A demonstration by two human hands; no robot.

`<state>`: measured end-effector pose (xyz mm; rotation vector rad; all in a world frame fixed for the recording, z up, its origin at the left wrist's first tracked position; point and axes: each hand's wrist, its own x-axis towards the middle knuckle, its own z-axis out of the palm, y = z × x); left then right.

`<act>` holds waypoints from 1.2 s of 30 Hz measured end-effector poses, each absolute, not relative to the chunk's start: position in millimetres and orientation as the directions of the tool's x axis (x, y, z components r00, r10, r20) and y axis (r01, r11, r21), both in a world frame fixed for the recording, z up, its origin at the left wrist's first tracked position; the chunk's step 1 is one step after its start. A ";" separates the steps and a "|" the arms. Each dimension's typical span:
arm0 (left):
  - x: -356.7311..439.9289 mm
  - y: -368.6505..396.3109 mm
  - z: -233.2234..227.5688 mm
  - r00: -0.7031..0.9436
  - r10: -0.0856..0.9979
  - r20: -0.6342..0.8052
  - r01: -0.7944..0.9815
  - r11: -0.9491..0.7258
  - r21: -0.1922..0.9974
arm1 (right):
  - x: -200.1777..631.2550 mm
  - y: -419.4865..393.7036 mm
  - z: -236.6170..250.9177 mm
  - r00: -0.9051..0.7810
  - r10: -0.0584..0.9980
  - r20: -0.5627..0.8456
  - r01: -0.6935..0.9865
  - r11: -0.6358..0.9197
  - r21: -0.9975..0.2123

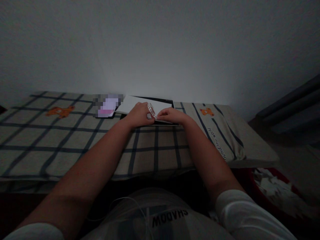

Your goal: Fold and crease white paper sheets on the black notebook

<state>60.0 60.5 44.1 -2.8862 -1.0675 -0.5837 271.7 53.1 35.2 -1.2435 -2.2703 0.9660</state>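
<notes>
A narrow white paper strip (151, 109) with a row of dark holes curves between my two hands. My left hand (139, 114) is closed around the strip's left side, over the white paper (132, 101); its fingertips are partly hidden. My right hand (172, 115) is closed in a pinch at the strip's lower end. Beneath both hands, the white paper lies on a black sheet or cover (162, 100), which has small white marks along its far right edge. The dim light blurs fine detail.
A phone (107, 108) with a lit screen lies left of the paper. The checked cloth (155, 146) covers the table up to the wall (160, 50). Low on the right stands a red bin (252, 186) holding crumpled white paper (272, 186). A white cable (127, 198) hangs across my shirt.
</notes>
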 end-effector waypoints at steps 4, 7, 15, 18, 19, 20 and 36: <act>60.1 61.8 42.0 0.714 0.600 0.361 0.615 -0.784 0.086 | 271.6 54.0 34.0 -0.528 0.849 0.004 0.594 0.372 -0.714; 60.4 63.3 40.0 0.722 0.585 0.370 0.594 -0.798 0.101 | 270.9 54.3 33.3 -0.518 0.855 0.019 0.586 0.371 -0.720; 60.8 60.5 42.2 0.711 0.593 0.377 0.593 -0.794 0.133 | 268.7 56.3 30.3 -0.580 0.813 0.059 0.554 0.446 -0.703; 60.7 59.5 43.9 0.712 0.596 0.372 0.600 -0.791 0.118 | 269.7 56.2 30.8 -0.557 0.830 0.043 0.551 0.408 -0.728; 60.7 59.4 44.4 0.712 0.595 0.373 0.603 -0.790 0.111 | 270.3 55.9 31.4 -0.549 0.835 0.026 0.553 0.386 -0.738; 60.7 59.2 44.7 0.711 0.596 0.373 0.606 -0.789 0.104 | 270.9 55.4 32.2 -0.544 0.839 0.006 0.557 0.366 -0.745; 60.5 62.9 39.5 0.721 0.589 0.365 0.568 -0.804 0.176 | 271.3 57.3 31.2 -0.589 0.808 0.009 0.561 0.417 -0.715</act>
